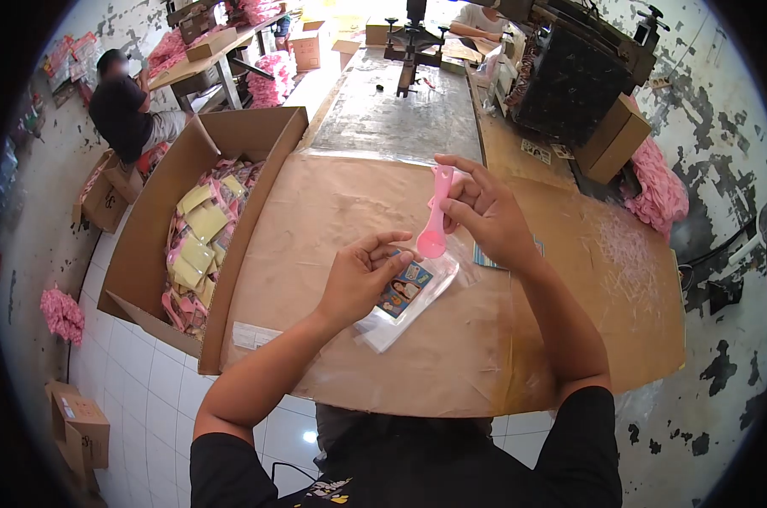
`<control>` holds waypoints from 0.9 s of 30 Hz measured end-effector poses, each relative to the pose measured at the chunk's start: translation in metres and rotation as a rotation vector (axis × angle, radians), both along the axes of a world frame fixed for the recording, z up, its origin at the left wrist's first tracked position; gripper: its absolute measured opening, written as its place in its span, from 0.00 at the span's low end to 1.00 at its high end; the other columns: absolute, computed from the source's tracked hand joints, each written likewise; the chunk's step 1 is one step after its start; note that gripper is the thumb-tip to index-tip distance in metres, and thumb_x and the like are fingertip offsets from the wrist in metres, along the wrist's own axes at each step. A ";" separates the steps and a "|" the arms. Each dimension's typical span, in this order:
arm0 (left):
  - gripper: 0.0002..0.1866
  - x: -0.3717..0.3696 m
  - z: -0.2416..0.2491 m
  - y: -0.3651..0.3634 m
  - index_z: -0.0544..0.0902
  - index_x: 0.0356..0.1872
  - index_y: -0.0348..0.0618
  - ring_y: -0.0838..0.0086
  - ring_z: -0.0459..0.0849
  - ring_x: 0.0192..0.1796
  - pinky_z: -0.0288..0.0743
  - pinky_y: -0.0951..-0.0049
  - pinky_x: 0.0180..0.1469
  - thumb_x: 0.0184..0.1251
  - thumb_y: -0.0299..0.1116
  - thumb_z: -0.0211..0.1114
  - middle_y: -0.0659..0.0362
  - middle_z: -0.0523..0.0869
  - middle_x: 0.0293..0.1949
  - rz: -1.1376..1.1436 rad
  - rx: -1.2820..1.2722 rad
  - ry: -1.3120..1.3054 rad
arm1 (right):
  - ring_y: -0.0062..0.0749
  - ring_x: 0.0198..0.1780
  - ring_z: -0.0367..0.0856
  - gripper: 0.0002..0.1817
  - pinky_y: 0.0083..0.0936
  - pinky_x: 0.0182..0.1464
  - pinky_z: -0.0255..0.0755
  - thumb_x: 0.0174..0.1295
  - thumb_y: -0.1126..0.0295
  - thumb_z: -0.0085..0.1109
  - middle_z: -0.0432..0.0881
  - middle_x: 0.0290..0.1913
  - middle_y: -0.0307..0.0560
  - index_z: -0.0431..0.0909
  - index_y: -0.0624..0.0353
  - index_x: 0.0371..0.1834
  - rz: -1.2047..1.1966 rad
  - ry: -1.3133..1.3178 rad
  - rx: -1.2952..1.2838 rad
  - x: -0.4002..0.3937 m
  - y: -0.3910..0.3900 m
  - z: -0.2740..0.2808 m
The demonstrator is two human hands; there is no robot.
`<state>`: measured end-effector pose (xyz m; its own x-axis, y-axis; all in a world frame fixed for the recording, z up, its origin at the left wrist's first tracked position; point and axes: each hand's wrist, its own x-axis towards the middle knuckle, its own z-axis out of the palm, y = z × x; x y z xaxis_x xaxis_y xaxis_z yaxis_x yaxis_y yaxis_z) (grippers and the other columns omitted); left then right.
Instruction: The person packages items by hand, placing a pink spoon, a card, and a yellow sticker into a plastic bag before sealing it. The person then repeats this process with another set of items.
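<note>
My right hand (489,216) pinches a pink plastic measuring spoon (432,241) by its handle, bowl downward, over the table. Another bit of pink shows behind the handle, partly hidden by my fingers. My left hand (358,275) has thumb and fingers closed on the upper edge of a small printed card (407,288). Under that card lie clear plastic bags (385,337), flat on the cardboard-covered table (315,220). A stack of blue-edged cards (483,258) is partly covered by my right wrist.
At left, a large open carton (269,135) holds packed pink and yellow pieces (205,222). Small clear scraps (625,254) lie at the right. A metal press (413,42) stands at the back; a seated person (125,106) is far left, another beyond the machine.
</note>
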<state>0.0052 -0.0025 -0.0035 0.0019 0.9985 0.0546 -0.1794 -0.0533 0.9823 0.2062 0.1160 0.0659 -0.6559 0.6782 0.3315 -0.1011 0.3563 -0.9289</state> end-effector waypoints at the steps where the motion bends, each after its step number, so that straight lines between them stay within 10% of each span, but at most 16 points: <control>1: 0.19 0.000 -0.003 0.001 0.80 0.66 0.31 0.79 0.91 0.47 0.86 0.80 0.47 0.81 0.29 0.66 0.50 0.93 0.51 -0.010 -0.004 -0.010 | 0.19 0.40 0.84 0.29 0.21 0.43 0.81 0.75 0.79 0.59 0.83 0.40 0.41 0.68 0.60 0.78 0.014 0.031 -0.006 -0.002 -0.002 -0.003; 10: 0.17 -0.004 -0.014 0.007 0.82 0.65 0.34 0.83 0.90 0.42 0.82 0.84 0.37 0.85 0.34 0.62 0.52 0.93 0.51 0.008 0.047 -0.114 | 0.31 0.65 0.80 0.28 0.32 0.66 0.75 0.81 0.69 0.56 0.83 0.61 0.49 0.63 0.60 0.82 -0.008 -0.168 0.252 -0.006 -0.016 -0.025; 15: 0.18 -0.007 -0.001 -0.001 0.80 0.66 0.35 0.80 0.90 0.47 0.85 0.80 0.43 0.85 0.35 0.62 0.52 0.92 0.53 -0.099 0.008 -0.133 | 0.37 0.70 0.77 0.21 0.35 0.73 0.70 0.82 0.68 0.53 0.81 0.68 0.53 0.76 0.63 0.72 0.274 0.022 -0.092 -0.001 -0.006 -0.007; 21: 0.22 -0.009 0.005 -0.004 0.74 0.69 0.33 0.72 0.89 0.56 0.84 0.70 0.58 0.85 0.37 0.63 0.51 0.90 0.56 -0.245 0.004 -0.124 | 0.37 0.62 0.84 0.12 0.38 0.67 0.75 0.65 0.84 0.67 0.88 0.55 0.45 0.87 0.59 0.50 0.308 -0.225 0.320 0.004 -0.018 0.013; 27: 0.22 -0.003 0.015 -0.009 0.75 0.71 0.34 0.68 0.79 0.72 0.73 0.65 0.74 0.82 0.30 0.62 0.49 0.81 0.70 -0.104 0.347 -0.014 | 0.39 0.53 0.88 0.13 0.35 0.56 0.80 0.64 0.82 0.68 0.88 0.45 0.48 0.88 0.60 0.51 0.063 -0.280 0.872 0.022 -0.049 0.060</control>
<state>0.0019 -0.0120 0.0116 0.0991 0.9151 0.3908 -0.2148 -0.3639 0.9064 0.2282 0.0675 0.1258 -0.8170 0.2225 0.5320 0.0442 0.9440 -0.3270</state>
